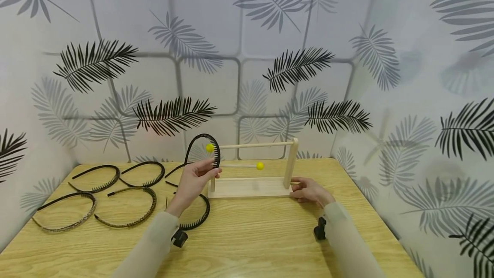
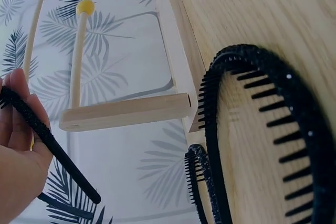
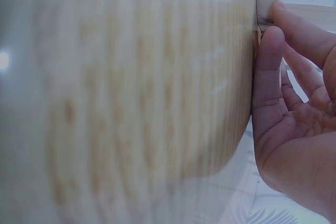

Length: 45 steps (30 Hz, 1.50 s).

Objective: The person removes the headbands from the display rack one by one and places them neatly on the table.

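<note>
My left hand (image 1: 197,179) pinches a black toothed headband (image 1: 218,154) and holds it upright at the left end of a wooden rack (image 1: 247,187). A yellow ball (image 1: 209,147) at the upper rod's end shows within the headband's loop. On the lower rod's right end sits another yellow ball (image 2: 85,7). Low at the rack's right end, my right hand (image 1: 310,191) grips the base by its corner, thumb and fingers against the wood. The left wrist view shows the held headband's free end pointing down past my palm.
Several headbands lie on the table's left half, among them a brown one (image 1: 153,205), a patterned one (image 1: 92,211) and a black one (image 1: 115,179). Another black headband (image 2: 310,124) lies close below my left arm. A leaf-patterned wall covering (image 1: 239,76) stands behind the table.
</note>
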{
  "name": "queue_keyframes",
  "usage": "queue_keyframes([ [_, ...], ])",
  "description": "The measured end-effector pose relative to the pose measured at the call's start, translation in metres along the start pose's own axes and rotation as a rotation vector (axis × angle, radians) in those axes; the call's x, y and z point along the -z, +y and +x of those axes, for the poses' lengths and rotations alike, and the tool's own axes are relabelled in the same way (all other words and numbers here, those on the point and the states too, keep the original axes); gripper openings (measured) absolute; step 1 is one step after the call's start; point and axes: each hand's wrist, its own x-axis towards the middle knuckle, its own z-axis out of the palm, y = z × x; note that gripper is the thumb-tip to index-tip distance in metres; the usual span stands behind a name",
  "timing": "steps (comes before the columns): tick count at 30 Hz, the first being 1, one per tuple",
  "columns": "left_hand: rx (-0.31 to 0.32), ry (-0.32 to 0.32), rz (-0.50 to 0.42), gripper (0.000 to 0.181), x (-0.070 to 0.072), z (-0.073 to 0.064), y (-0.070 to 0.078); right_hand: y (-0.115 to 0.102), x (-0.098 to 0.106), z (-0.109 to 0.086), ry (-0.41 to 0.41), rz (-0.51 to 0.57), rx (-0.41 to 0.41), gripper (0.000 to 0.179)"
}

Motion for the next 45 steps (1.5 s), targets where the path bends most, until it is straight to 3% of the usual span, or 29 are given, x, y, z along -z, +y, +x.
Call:
queue_keyframes([
  [8, -0.073, -0.057, 0.105, 0.035, 0.0, -0.008, 0.005, -0.003, -0.001, -0.001, 0.003, -0.001, 0.008, 0.067],
  [15, -0.087, -0.029, 0.119, 0.028, -0.003, -0.016, 0.009, -0.002, -0.002, 0.001, -0.002, -0.004, -0.002, 0.067],
  [19, -0.06, -0.038, 0.113, 0.024, -0.007, -0.019, 0.007, -0.001, -0.001, 0.001, 0.002, 0.006, -0.003, 0.066],
  [23, -0.065, -0.112, 0.109, 0.025, -0.014, -0.023, 0.002, 0.0, -0.001, 0.002, 0.006, 0.002, 0.004, 0.067],
  [31, -0.104, -0.268, 0.219, 0.023, -0.022, -0.029, -0.001, -0.001, -0.002, 0.001, 0.009, -0.003, 0.009, 0.066],
  [36, -0.057, -0.374, 0.207, 0.019, -0.027, -0.032, -0.001, -0.001, -0.002, 0.001, 0.005, 0.014, 0.01, 0.067],
  [45, -0.037, -0.594, 0.297, 0.012, -0.038, -0.035, -0.005, -0.003, -0.002, -0.001, 0.01, 0.019, 0.01, 0.067],
])
